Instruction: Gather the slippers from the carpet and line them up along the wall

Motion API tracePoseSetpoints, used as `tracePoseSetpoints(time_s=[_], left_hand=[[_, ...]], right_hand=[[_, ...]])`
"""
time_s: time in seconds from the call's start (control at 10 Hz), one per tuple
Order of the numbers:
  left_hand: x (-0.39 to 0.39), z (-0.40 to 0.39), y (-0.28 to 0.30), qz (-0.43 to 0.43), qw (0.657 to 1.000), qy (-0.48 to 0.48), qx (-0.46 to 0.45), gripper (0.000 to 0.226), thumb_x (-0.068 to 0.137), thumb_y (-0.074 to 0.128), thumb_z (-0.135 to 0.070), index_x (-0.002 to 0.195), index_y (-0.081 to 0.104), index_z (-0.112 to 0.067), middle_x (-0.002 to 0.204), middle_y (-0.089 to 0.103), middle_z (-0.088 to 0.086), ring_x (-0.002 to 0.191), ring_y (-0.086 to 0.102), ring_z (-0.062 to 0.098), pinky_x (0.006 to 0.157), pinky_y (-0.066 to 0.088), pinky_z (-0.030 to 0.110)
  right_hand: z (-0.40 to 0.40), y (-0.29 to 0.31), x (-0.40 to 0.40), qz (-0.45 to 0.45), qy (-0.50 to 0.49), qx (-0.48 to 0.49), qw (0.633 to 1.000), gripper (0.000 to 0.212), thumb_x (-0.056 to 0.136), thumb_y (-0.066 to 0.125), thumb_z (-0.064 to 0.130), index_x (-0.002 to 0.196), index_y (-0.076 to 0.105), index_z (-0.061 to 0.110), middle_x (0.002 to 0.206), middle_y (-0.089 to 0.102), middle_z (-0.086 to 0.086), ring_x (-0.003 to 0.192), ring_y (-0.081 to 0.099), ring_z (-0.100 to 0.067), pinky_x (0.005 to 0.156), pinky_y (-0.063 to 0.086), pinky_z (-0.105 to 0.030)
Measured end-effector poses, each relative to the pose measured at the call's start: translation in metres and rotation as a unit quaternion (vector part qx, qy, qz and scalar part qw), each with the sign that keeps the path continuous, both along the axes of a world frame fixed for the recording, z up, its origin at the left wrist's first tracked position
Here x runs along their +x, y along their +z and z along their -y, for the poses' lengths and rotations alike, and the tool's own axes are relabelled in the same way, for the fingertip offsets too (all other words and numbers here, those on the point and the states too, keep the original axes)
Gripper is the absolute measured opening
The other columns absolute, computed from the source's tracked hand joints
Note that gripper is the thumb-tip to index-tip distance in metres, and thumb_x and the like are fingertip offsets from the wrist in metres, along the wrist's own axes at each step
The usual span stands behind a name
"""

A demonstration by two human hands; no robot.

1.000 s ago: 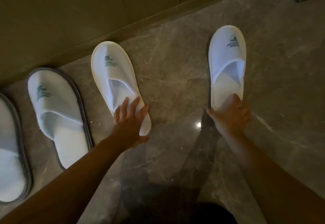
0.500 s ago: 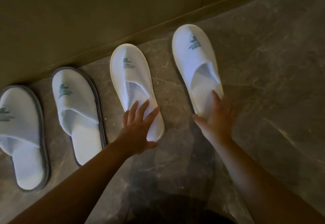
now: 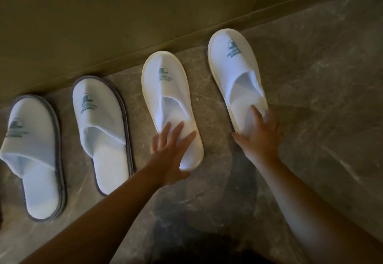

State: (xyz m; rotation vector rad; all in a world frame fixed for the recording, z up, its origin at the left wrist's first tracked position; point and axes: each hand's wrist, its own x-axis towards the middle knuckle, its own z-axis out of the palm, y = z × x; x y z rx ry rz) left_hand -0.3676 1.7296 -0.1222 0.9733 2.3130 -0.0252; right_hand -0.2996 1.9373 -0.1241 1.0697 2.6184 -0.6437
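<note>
Four white slippers lie in a row on the marbled grey floor (image 3: 310,102), toes pointing toward the olive-toned wall (image 3: 124,15) and its baseboard. The two on the left have grey edging: the far-left grey-trimmed slipper (image 3: 31,149) sits just beside the second grey-trimmed slipper (image 3: 101,127), both with a green logo on the upper. To their right are two slippers with cream edging. The left hand (image 3: 167,156) rests on the heel end of the third slipper (image 3: 167,97), fingers spread and laid flat across the insole, thumb out on the floor side near the slipper's rounded heel. The right hand (image 3: 259,137) lies over the heel end of the fourth slipper (image 3: 234,71), fingers stretched forward onto the insole and the slipper's right edge, thumb splayed out to the left against the sole's rim; whether it presses or lightly grips the edge cannot be told. The fourth slipper's toe is close to the baseboard and it angles slightly, its heel swung rightward, a clear gap of floor separating it from the third. Both bare forearms reach in from the bottom of the view.
</note>
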Motion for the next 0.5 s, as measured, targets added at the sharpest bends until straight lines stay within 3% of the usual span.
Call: tracePoseSetpoints(time_s=[0.3,0.4,0.5], left_hand=[[0.001,0.000,0.002,0.010,1.000,0.010,0.000,0.105,0.069,0.064,-0.052,0.137,-0.015,-0.038,0.153,-0.017,0.002,0.138,-0.021,0.031,0.111,-0.003,0.056],[-0.002,-0.007,0.020,0.027,0.999,0.028,-0.008,0.100,0.071,0.061,-0.053,0.139,-0.009,-0.034,0.153,-0.017,0.001,0.139,-0.019,0.030,0.112,-0.003,0.054],[0.001,-0.009,0.050,0.040,0.996,0.054,0.065,0.084,0.076,0.056,-0.050,0.140,0.004,-0.035,0.155,-0.003,-0.005,0.142,-0.007,0.023,0.114,0.002,0.048]], right_hand=[[0.000,-0.004,0.001,0.007,0.007,0.002,1.000,0.086,0.071,0.066,0.045,0.138,0.017,0.026,0.148,0.017,-0.018,0.132,0.023,-0.037,0.105,0.027,-0.054],[0.001,0.008,-0.002,-0.001,-0.008,0.001,1.000,0.090,0.069,0.067,0.049,0.139,0.016,0.023,0.148,0.018,-0.019,0.133,0.021,-0.037,0.106,0.026,-0.054],[0.001,0.030,0.001,-0.069,0.051,-0.001,0.996,0.080,0.074,0.063,0.045,0.138,0.025,0.017,0.145,0.028,-0.021,0.131,0.029,-0.036,0.106,0.030,-0.050]])
